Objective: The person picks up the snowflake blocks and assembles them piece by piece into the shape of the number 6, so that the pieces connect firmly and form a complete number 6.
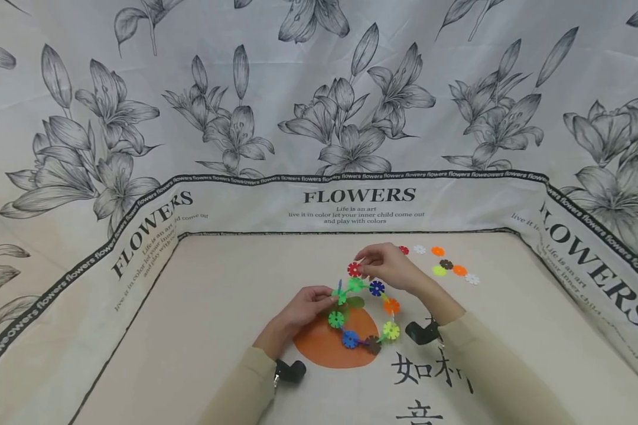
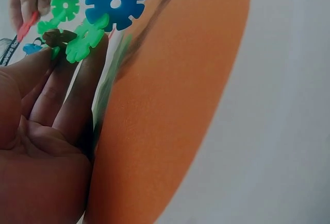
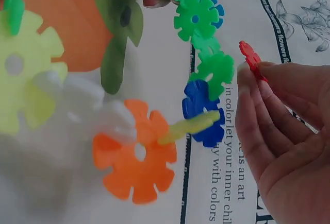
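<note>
In the head view, the right hand [image 1: 388, 267], right of centre, pinches a small red, flower-shaped plastic disc with a notched rim [image 1: 353, 269] between thumb and fingertips. The left hand [image 1: 304, 308], near the centre, pinches the upper left side of a loop of interlocked, multicoloured, notched plastic discs [image 1: 391, 330], which lies in the middle of the lower half, partly over a large orange printed circle [image 1: 332, 355] on the pale cloth [image 1: 218, 307]. The red disc is just above the loop's top. Toward the upper right of the cloth lie loose notched discs in red, white, orange, brown and yellow [image 1: 459, 271].

In the left wrist view, the left hand fills the left side, its fingertips meeting at a brown disc [image 2: 58, 37] and a bright green disc [image 2: 82, 44]; a larger-looking blue disc [image 2: 100, 7] sits at the top. The right hand shows at the upper left with the red disc.

In the right wrist view, the right hand, at right, holds the red disc edge-on, apart from the loop's green pieces and dark blue disc [image 3: 195, 98]. An orange disc [image 3: 154, 177] is lower centre; left-hand fingertips appear along the top edge.
</note>
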Tool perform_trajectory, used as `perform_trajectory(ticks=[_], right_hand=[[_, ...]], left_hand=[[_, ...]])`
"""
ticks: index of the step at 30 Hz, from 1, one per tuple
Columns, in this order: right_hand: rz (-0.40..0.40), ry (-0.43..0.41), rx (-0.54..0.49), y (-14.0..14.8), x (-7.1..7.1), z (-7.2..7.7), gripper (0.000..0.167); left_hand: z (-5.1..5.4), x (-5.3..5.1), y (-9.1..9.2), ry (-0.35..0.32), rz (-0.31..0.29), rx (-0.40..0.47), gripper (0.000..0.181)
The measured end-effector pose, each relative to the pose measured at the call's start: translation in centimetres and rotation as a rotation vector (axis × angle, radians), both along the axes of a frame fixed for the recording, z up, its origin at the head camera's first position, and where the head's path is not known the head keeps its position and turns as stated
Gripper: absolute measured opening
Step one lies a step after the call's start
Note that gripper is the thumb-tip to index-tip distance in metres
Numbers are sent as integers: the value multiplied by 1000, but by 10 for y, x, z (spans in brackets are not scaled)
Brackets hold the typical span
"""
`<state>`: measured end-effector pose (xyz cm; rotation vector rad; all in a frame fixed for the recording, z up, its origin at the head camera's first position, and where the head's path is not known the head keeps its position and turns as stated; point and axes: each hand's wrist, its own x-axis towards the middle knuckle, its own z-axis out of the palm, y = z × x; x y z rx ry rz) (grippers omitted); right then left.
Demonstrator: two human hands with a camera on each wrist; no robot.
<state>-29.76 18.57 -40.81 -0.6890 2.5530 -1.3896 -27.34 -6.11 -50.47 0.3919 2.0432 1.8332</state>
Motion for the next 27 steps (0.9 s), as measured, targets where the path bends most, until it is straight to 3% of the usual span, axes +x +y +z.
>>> perform_trajectory(ticks=[5, 15, 27], right_hand=[[-31, 50, 54, -15, -6, -3, 16], [-92, 20, 37, -26, -8, -10, 13], [-71, -3, 33, -29, -9, -14, 12]], left_hand=[[2, 1, -1, 12, -15, -2, 28], [2, 0, -1, -1, -8, -14, 27], [1, 2, 0, 22, -5, -3, 27]])
